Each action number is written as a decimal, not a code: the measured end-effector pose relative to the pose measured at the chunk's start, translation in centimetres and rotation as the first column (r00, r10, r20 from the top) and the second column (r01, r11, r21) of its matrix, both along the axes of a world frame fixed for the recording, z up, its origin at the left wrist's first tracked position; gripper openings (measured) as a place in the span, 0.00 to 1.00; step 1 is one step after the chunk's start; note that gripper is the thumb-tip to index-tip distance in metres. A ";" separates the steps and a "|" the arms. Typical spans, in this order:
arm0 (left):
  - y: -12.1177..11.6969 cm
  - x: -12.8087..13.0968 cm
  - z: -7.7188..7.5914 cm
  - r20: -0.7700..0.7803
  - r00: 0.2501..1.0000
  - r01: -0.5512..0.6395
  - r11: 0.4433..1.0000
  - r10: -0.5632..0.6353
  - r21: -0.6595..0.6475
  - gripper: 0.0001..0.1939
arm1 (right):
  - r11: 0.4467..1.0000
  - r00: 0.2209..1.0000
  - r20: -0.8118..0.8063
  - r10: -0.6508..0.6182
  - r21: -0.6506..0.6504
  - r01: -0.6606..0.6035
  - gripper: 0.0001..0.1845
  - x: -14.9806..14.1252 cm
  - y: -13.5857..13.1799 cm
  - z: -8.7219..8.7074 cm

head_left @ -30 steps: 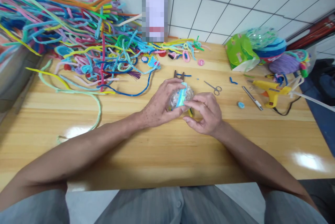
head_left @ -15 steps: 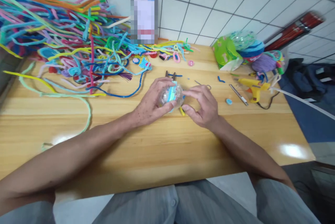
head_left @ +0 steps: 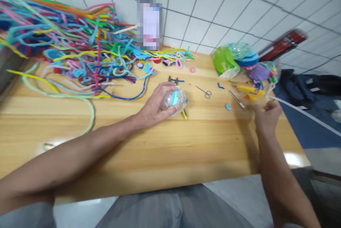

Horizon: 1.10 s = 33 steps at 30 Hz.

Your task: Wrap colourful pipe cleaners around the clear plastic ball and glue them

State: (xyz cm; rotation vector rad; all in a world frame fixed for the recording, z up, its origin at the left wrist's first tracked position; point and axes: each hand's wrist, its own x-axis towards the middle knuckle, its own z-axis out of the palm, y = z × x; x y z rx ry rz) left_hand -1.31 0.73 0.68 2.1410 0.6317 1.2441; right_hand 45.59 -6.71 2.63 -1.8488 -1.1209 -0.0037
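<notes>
My left hand (head_left: 157,105) is closed round a clear, shiny ball (head_left: 181,101) with a light blue and yellow-green band across it. Below the ball lie pliers, whose dark jaws (head_left: 173,80) and yellow handle end (head_left: 184,114) stick out on either side. At the right of the table my right hand (head_left: 268,116) is beside the handle of a yellow glue gun (head_left: 249,91). Its fingers look bent but are smeared by motion, so I cannot tell whether they grip the gun. A silver pen-like tool (head_left: 237,101) lies left of the gun.
A large heap of coloured pipe cleaners (head_left: 71,50) covers the back left. Small scissors (head_left: 204,92) and a light blue disc (head_left: 228,107) lie mid-table. A green packet (head_left: 225,63) and purple yarn (head_left: 258,72) stand back right. A phone-like screen (head_left: 151,25) leans on the tiled wall.
My right hand has left the ball and moved right to the glue gun, uncovering the scissors. The left hand still holds the ball in the same place. The view has shifted slightly.
</notes>
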 end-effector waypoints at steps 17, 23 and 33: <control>0.4 0.2 -0.3 0.018 1.000 -0.001 1.000 0.001 -0.021 0.27 | 0.799 0.793 -0.118 0.597 0.009 -0.601 0.11 -8.8 2.2 3.1; 1.1 -0.3 -0.3 0.007 0.999 0.033 0.997 -0.032 -0.074 0.28 | 0.580 0.485 0.413 0.771 -0.141 -0.802 0.16 -15.3 2.1 2.8; 1.8 -0.6 0.0 0.006 0.997 0.082 0.991 -0.082 -0.106 0.28 | 0.458 0.290 0.692 0.661 -0.065 -0.887 0.24 -15.9 4.0 2.1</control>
